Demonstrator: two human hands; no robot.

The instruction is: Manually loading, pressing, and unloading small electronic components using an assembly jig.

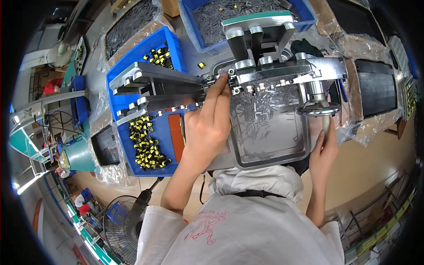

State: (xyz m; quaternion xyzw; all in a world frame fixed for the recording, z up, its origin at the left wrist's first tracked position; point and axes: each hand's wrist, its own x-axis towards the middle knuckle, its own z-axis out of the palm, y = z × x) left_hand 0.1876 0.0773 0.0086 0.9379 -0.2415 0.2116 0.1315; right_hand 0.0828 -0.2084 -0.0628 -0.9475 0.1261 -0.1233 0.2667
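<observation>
A metal bench machine with a hand wheel [318, 108] stands before me, its steel rails spreading left and right. My left hand [207, 130] reaches up to the middle of it, with the index and middle fingers stretched out. Their tips touch the small metal fixture [230, 79] between the two rails; whatever lies beneath them is hidden. On the right, my right hand [324, 152] is closed around the pale crank handle [326, 125] below the wheel. Under the machine sits a metal tray [267, 161] with many thin dark strips [254, 106] scattered in it.
To the left, a blue bin [165, 37] holds many yellow-and-black small parts [148, 145] and a reddish-brown flat piece [176, 137]. Another blue bin [194, 33] of dark strips stands behind. Plastic-lined cartons [366, 123] flank the bench. A black fan [121, 225] stands at lower left.
</observation>
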